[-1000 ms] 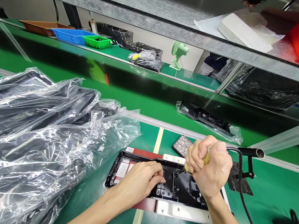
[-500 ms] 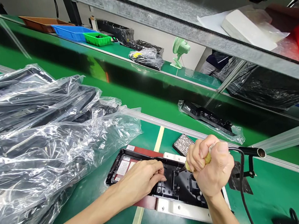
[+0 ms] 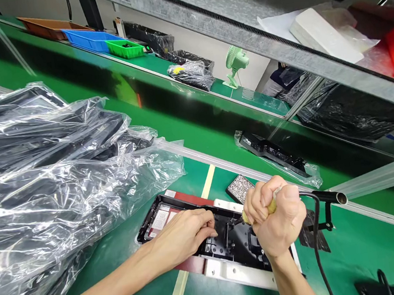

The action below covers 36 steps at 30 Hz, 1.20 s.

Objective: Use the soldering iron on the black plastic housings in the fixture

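hands hold steady over the black housing

little has moved since the earlier frame; both hands keep their places. clear plastic bags (image 3: 53,186) of black parts fill the left of the green desk (image 3: 377,249). near the front edge, a black housing (image 3: 227,240) lies on a white fixture plate (image 3: 235,275). left hand (image 3: 183,239) rests on the housing, fingers curled, pinching something too small to tell. right hand (image 3: 278,224) is fisted tight round a yellow-handled corded tool (image 3: 272,207), its tip on the housing.
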Tool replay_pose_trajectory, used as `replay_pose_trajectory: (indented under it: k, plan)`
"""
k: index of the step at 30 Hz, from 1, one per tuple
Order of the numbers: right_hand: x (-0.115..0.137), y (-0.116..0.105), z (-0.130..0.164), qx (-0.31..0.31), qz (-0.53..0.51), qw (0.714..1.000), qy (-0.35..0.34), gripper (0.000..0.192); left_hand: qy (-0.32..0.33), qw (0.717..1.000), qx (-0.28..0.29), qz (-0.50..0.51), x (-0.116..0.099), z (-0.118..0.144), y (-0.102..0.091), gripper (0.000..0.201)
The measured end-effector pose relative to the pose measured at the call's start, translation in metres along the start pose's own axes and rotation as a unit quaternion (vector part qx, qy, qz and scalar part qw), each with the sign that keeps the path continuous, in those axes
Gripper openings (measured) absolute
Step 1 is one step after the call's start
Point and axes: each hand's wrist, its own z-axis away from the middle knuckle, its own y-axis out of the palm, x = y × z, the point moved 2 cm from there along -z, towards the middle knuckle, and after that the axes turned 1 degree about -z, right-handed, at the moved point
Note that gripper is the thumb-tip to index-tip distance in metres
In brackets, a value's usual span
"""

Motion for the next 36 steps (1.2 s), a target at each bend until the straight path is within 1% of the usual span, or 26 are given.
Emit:
replay_pose_trajectory:
  k: [13, 25, 36]
  plan:
    - [-0.0008, -0.0003, 0.0015, -0.003, -0.003, 1.000, 0.002, 0.043, 0.007, 1.000, -0.003, -0.002, 0.0001, 0.0008, 0.0007, 0.022]
    - [-0.0005, -0.0005, 0.0006, -0.007, -0.006, 1.000, 0.006, 0.044, -0.010, 1.000, 0.009, -0.007, 0.0011, 0.0020, 0.0019, 0.021]
    - [-0.0017, -0.0008, 0.0001, -0.006, -0.013, 1.000, 0.002, 0.044, -0.012, 1.000, 0.012, -0.008, 0.0022, 0.0001, 0.0020, 0.021]
